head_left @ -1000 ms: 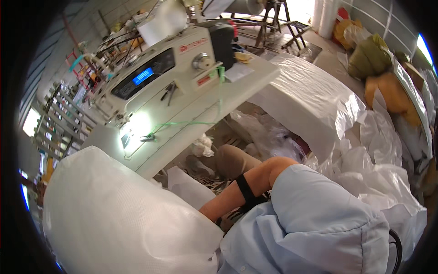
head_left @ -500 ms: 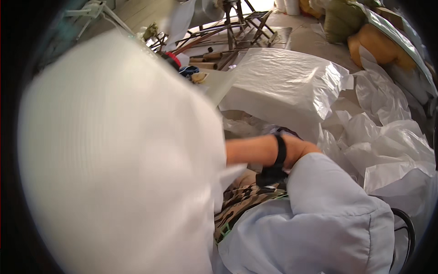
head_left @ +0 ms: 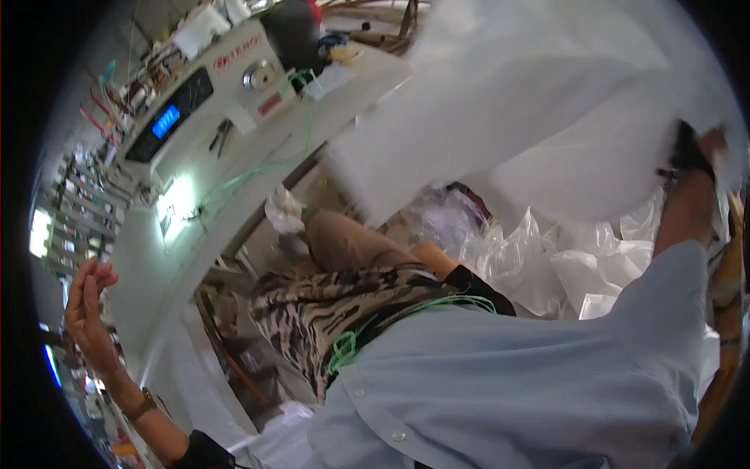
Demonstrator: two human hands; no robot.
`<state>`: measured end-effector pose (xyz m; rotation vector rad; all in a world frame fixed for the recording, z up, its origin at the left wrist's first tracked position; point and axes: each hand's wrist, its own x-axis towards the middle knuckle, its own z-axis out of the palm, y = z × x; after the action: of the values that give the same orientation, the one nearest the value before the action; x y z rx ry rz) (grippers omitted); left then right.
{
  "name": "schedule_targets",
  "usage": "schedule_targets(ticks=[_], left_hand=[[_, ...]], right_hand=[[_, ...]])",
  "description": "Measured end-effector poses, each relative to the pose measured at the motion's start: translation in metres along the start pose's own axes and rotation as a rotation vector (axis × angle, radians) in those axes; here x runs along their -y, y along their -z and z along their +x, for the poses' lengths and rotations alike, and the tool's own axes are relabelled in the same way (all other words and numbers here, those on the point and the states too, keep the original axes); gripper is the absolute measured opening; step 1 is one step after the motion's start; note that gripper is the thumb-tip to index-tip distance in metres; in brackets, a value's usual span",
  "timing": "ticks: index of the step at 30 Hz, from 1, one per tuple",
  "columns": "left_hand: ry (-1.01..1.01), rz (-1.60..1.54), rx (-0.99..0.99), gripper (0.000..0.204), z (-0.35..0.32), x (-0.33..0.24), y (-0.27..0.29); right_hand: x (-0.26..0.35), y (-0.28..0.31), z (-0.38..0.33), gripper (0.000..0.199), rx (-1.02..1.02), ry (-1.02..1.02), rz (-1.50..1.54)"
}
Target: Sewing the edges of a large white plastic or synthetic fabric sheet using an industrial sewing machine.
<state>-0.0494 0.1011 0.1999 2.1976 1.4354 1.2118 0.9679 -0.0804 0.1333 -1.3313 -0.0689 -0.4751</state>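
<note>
The right hand (head_left: 715, 152) is raised high at the right edge of the view, its wrist in a black band, and it is blurred where it meets a large white fabric piece (head_left: 547, 102). It seems to be gripping the cloth's edge, but the fingers are smeared and half hidden, so I cannot tell for sure whether they are closed. The fabric spreads through the air across the upper right, its lower corner hanging down toward the bench (head_left: 148, 273).

The left hand (head_left: 86, 301) is held up at the far left, open, fingers together and extended, touching nothing. A gold-coloured watch (head_left: 142, 404) sits on that wrist.

On the bench stands a white industrial sewing machine (head_left: 226, 94) with a lit blue display (head_left: 166, 121) and a bright work lamp near its needle. Green thread (head_left: 258, 168) trails down from the machine.

Below the bench, a crumpled heap of clear plastic bags (head_left: 547, 250) lies to the right of the person's knee; what is in them cannot be made out. The person wears a pale blue shirt (head_left: 508, 383) and a striped patterned garment over the lap, with a tangle of green thread lying on it.
</note>
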Motion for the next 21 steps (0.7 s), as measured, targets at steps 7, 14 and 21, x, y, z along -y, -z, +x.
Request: schedule_targets(ticks=[7,14,21], left_hand=[[0.395,-0.353,-0.282,0.040,-0.053,0.125,0.014],[0.473,-0.484,-0.474,0.040,-0.171,0.202,-0.022],[1.004,-0.704,-1.035,0.024,-0.315,0.222,-0.043]], right_hand=[[-0.041,-0.030,0.070,0.078,-0.453,-0.182,-0.306],[-0.113,-0.267,-0.327,0.062,0.538,0.299,0.145],[0.053,-0.121,-0.742,0.048,1.899,1.506,0.806]])
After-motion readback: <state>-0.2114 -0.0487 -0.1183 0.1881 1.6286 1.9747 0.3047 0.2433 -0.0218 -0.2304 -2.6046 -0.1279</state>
